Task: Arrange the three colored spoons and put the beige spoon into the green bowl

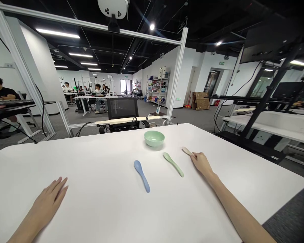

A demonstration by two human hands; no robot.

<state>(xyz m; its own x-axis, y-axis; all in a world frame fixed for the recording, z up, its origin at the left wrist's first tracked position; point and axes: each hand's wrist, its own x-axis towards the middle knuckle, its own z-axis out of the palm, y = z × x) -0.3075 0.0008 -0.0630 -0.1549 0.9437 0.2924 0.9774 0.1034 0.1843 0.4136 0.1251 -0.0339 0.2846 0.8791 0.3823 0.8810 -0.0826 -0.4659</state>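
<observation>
My right hand (201, 162) rests on the white table (96, 158), its fingers closed on the handle end of a beige plastic spoon (186, 151), whose bowl points away from me. Just left of that hand lies a pale green spoon (173, 164). Further left is a blue spoon (142, 175), and neither touches my hands. A pale green bowl (154, 138) stands beyond them near the far edge. My left hand (48, 198) lies flat and open on the table at the near left, touching no object.
Beyond the table's far edge stand a metal frame (176, 76) and a black mesh chair (122, 109). A seated person (0, 92) works at a desk on the left. A white bench (266, 123) with a black stand lies to the right.
</observation>
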